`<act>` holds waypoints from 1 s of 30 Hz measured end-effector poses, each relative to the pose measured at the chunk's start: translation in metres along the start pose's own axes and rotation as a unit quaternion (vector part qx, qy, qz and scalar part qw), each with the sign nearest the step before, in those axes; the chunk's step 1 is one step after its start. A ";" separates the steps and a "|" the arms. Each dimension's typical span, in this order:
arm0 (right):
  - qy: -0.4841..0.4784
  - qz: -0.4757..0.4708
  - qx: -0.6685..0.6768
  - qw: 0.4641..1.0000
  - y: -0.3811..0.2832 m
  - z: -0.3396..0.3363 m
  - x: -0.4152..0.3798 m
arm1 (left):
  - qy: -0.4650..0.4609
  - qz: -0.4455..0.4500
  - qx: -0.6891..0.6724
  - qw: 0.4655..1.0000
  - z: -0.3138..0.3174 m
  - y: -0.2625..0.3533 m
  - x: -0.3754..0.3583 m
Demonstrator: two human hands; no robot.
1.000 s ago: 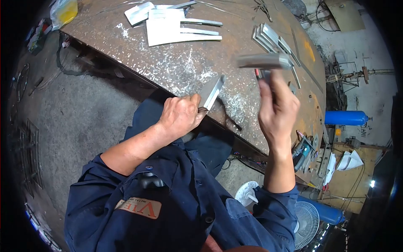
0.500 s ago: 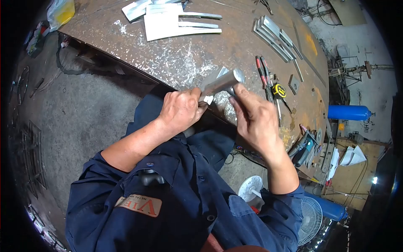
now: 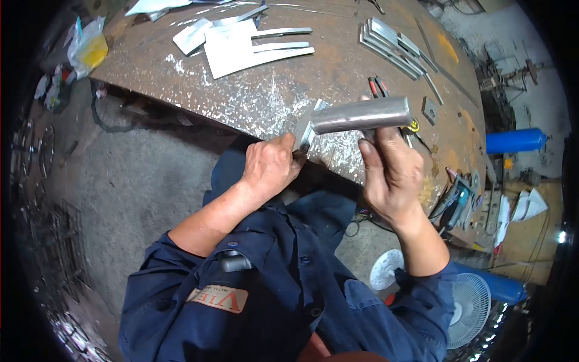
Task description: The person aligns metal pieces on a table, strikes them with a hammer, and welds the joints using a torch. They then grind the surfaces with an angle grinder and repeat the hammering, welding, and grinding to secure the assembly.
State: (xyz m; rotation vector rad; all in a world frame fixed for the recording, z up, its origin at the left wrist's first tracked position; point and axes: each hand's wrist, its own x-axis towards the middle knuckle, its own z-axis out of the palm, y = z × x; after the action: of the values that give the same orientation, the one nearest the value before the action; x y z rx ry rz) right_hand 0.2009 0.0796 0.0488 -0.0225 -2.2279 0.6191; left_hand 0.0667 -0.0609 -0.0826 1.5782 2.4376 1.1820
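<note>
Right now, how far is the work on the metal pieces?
Done: a row of bent strips lies on the table. In hand: left hand holds a small angle piece at the edge; right hand raises a steel bar. Left: flat sheets.

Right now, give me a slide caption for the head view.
Left hand steadies a metal strip on the workbench; right hand holds a steel bar.
</note>
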 end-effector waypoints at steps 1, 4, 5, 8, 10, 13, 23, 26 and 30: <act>-0.071 -0.008 -0.049 0.996 0.007 -0.003 -0.002 | 0.012 0.003 -0.006 1.000 0.001 -0.001 0.000; -0.235 0.105 -0.196 0.946 0.001 -0.014 0.009 | 0.032 0.025 0.011 0.999 0.007 -0.003 -0.001; -0.214 0.105 -0.203 0.950 0.001 -0.017 0.012 | 0.042 0.028 0.010 0.999 0.007 -0.003 0.000; -0.045 0.050 -0.107 0.992 0.015 -0.001 0.004 | 0.050 0.025 0.023 0.998 0.006 -0.001 0.002; -0.235 0.136 -0.205 0.940 0.016 -0.007 0.010 | 0.045 0.010 0.035 0.998 0.011 -0.004 0.002; -0.130 0.155 -0.161 0.966 0.049 -0.009 0.007 | 0.024 -0.005 0.065 0.998 0.009 -0.003 0.002; 0.037 0.173 -0.368 0.913 0.081 0.003 -0.090 | -0.101 -0.239 -0.396 0.881 -0.025 -0.024 0.002; -0.025 0.285 -0.131 0.949 0.042 0.007 -0.110 | -0.111 -0.257 -0.554 0.784 -0.028 -0.034 -0.008; -0.069 0.443 0.247 0.859 0.005 0.027 -0.126 | -0.135 -0.264 -0.626 0.722 -0.024 -0.042 -0.017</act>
State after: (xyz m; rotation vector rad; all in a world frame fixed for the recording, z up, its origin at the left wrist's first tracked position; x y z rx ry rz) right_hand 0.2661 0.0455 -0.0568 -0.7980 -2.0384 1.7166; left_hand 0.0329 -0.0977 -0.0965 0.4963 1.0965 1.6523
